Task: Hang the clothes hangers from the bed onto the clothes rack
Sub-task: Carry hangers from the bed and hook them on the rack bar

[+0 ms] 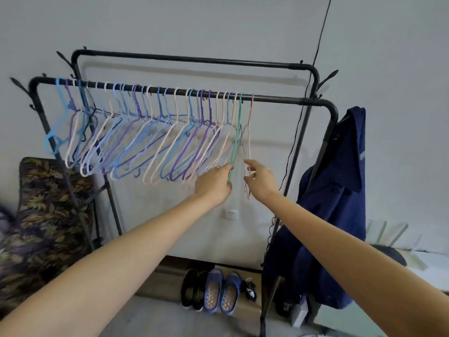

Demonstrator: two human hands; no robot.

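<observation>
Both hands pinch hangers: left (213, 184) the green hanger (235, 152), right (261, 180) the pink hanger (248, 142).

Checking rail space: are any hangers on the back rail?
No: the back rail is bare, and every hanger, including the green hanger, hangs on the front rail.

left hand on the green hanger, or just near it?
Touching. The head view shows the left hand with fingers curled round the lower end of the green hanger, whose hook is over the front rail.
</observation>
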